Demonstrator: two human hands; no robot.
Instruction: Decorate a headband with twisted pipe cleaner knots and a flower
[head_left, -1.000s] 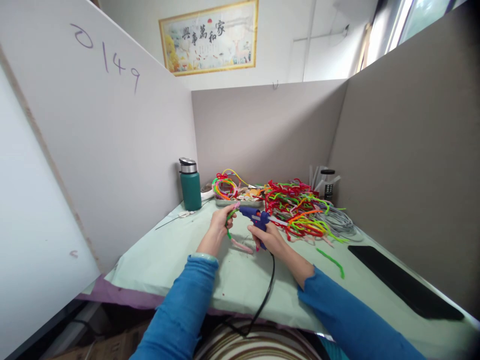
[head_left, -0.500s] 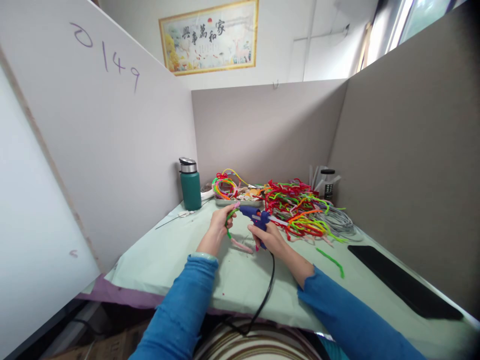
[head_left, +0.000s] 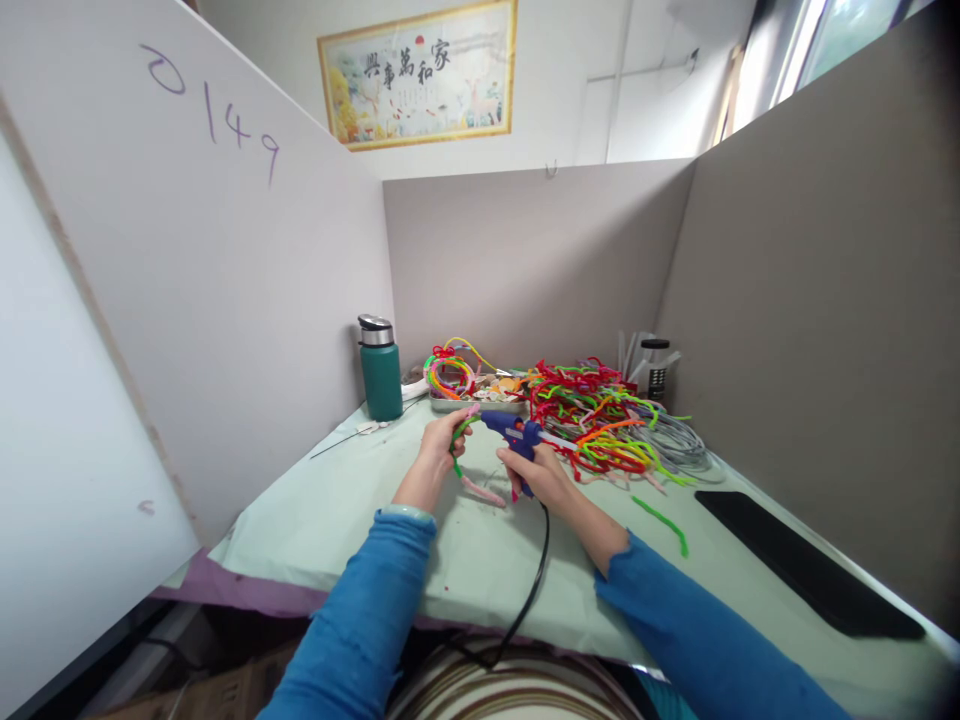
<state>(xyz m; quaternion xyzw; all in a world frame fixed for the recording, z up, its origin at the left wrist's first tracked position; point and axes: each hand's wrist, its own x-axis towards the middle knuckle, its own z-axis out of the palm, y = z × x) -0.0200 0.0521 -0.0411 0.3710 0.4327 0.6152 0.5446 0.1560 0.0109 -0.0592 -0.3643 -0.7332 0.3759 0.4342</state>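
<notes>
My right hand [head_left: 541, 472] is wrapped round the grip of a blue glue gun [head_left: 514, 431], whose nozzle points left at the piece in my left hand. My left hand [head_left: 441, 446] pinches a green pipe cleaner with a pink tip [head_left: 463, 428] just above the pale green table cover [head_left: 360, 500]. The gun's black cord [head_left: 529, 590] runs down toward me over the table edge. A pink pipe cleaner [head_left: 484, 491] lies on the cover between my hands.
A tangled pile of coloured pipe cleaners [head_left: 600, 420] lies behind my right hand, with a metal tray [head_left: 469, 402] beside it. A green flask [head_left: 380, 368] stands at the back left. A loose green pipe cleaner [head_left: 661, 520] and a black pad [head_left: 802, 565] lie to the right. Partition walls enclose three sides.
The glue gun has shifted very slightly right and up; my hands otherwise stay where they were.
</notes>
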